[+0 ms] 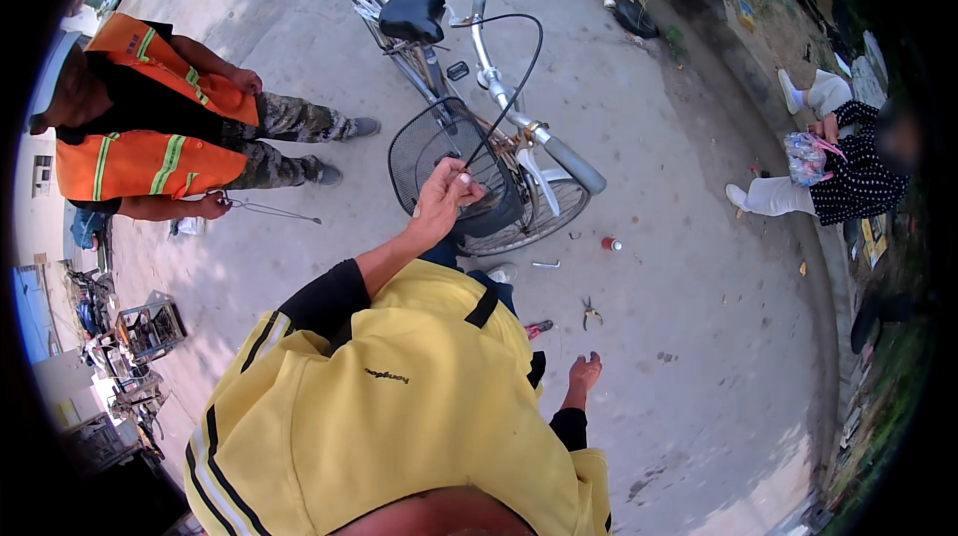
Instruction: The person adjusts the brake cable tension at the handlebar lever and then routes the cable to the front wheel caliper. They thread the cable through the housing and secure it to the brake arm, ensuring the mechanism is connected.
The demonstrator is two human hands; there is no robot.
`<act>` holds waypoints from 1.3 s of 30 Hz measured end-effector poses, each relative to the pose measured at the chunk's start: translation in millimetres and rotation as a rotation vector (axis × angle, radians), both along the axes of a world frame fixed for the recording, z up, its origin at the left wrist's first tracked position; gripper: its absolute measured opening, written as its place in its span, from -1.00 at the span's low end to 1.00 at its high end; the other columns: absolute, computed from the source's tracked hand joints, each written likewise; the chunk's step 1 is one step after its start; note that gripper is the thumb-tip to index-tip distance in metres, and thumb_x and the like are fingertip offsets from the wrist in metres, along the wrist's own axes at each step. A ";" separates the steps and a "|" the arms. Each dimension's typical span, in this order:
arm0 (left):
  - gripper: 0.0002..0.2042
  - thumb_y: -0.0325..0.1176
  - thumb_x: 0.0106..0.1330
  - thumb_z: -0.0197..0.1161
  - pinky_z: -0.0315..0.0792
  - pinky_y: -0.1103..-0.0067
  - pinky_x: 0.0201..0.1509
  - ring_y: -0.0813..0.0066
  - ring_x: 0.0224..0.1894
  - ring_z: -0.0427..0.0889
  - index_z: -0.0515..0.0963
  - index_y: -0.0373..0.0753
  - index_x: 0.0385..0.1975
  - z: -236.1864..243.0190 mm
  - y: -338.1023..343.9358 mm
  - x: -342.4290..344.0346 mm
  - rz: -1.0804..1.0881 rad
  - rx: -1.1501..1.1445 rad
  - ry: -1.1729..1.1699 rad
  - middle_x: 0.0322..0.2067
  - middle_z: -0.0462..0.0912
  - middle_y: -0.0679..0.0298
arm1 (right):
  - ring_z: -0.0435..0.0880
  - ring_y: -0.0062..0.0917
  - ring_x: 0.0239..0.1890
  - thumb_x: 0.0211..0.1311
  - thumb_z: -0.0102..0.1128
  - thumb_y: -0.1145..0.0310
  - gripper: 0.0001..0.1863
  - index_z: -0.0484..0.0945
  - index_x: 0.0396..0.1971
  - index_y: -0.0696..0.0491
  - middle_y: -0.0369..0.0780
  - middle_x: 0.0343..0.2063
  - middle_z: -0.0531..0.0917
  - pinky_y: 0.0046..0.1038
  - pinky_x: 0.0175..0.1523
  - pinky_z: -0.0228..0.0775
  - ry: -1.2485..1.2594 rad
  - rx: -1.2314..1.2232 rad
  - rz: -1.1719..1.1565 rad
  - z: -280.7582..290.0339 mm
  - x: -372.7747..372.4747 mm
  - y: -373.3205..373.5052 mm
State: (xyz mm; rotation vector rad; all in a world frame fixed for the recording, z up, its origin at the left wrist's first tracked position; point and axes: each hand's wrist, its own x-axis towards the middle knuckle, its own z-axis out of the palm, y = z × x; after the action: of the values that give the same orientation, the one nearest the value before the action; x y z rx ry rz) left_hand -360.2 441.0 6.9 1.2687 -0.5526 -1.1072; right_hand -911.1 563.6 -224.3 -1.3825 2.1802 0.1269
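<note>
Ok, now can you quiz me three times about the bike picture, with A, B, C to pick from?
1. Where are the pliers?
A. in the basket
B. on the ground, near the front wheel
C. on the saddle

2. What colour is the standing person's vest?
A. orange with pale stripes
B. blue
C. all white

3. What is the left hand doing?
A. lying flat on the floor
B. tucked in a pocket
C. pinching the black cable by the wire basket

Answers:
1 B, they lie on the concrete beside the wheel.
2 A, the vest is bright orange with light bands.
3 C, the fingers close on the cable at the basket, while the right hand hangs empty.
</note>
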 end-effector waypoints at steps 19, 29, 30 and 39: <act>-0.91 -0.35 0.66 0.03 0.66 0.34 0.21 0.16 0.09 0.73 0.33 -0.21 -0.08 2.6 7.4 -14.4 0.154 0.239 0.311 -0.09 0.53 0.21 | 0.66 -0.33 -0.05 0.41 0.23 0.41 -0.63 0.64 0.17 0.14 -0.08 -0.08 0.73 -0.29 0.12 0.50 -0.916 -0.097 0.301 33.8 419.7 -275.1; -0.91 -0.39 0.63 0.09 0.59 0.34 0.32 0.17 0.19 0.68 0.33 -0.20 -0.06 2.2 -1.7 -10.5 -0.015 0.179 0.391 -0.04 0.51 0.24 | 0.65 -0.26 0.11 0.46 0.18 0.32 -0.44 0.43 0.43 -0.01 -0.14 0.12 0.70 -0.19 0.22 0.43 -1.014 -0.262 0.542 -97.9 400.8 -306.0; -0.91 -0.39 0.63 0.08 0.59 0.33 0.32 0.16 0.18 0.68 0.33 -0.20 -0.06 -3.8 8.9 -7.3 0.045 0.185 0.397 -0.04 0.52 0.23 | 0.64 -0.27 0.15 0.47 0.20 0.32 -0.47 0.45 0.40 0.02 -0.12 0.13 0.69 -0.24 0.26 0.41 -1.074 -0.064 0.483 -42.9 419.9 -292.6; -0.92 -0.39 0.64 0.06 0.62 0.30 0.31 0.15 0.17 0.68 0.32 -0.21 -0.09 -5.8 3.2 3.0 -0.011 0.227 0.437 -0.08 0.55 0.20 | 0.65 -0.53 0.02 0.61 0.05 0.30 -0.63 0.52 0.31 0.02 -0.24 0.11 0.64 -0.53 0.11 0.46 -1.016 -0.039 0.500 -4.6 423.4 -288.7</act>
State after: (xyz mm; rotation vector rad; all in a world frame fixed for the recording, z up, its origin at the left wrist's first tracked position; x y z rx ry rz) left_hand -357.1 444.2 1.1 1.1652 -0.1062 -1.4368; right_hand -487.7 274.9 -228.9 -1.5148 0.9993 -0.3653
